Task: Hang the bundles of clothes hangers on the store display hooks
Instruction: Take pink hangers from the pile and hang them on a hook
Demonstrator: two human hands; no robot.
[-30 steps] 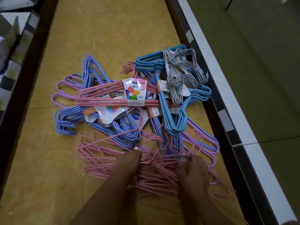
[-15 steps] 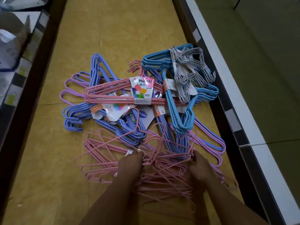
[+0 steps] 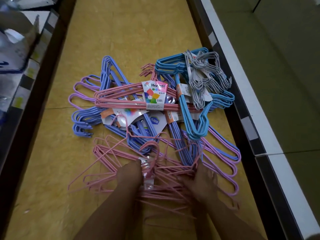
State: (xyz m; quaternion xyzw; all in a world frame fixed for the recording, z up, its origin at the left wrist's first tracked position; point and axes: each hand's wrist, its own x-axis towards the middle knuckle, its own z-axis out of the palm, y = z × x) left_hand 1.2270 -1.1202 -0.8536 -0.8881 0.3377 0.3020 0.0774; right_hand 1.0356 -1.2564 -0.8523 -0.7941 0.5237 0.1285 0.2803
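While both hands work down in the loose pink hangers (image 3: 121, 163) at the near edge of the pile, the job at this point looks like gathering, not yet hanging. The left hand (image 3: 129, 175) has its fingers curled down into the wires beside a crumpled clear wrapper (image 3: 148, 174), and the right hand (image 3: 204, 179) grips the other side of the same tangle; exactly how many wires each holds I cannot tell. These pink hangers are splayed, their hooks pointing different ways and some lying over the periwinkle bundle (image 3: 103, 94) and the lilac ones (image 3: 223, 163). Beyond them, on the yellow floor (image 3: 121, 40), lie the tidy bundles: a pink one with a "Hanger" label (image 3: 154, 96), a blue bundle (image 3: 188, 108), and a grey bundle (image 3: 204, 78) against the shelf base (image 3: 242, 94). No display hooks are in view. To do this well, I would judge it best to draw the hands together so the wires stack flat, turn all hooks one way, and lift slowly, since a stray hook may snag the neighbouring bundles and drag them along. A firm grip near the necks should keep the set from fanning out again.
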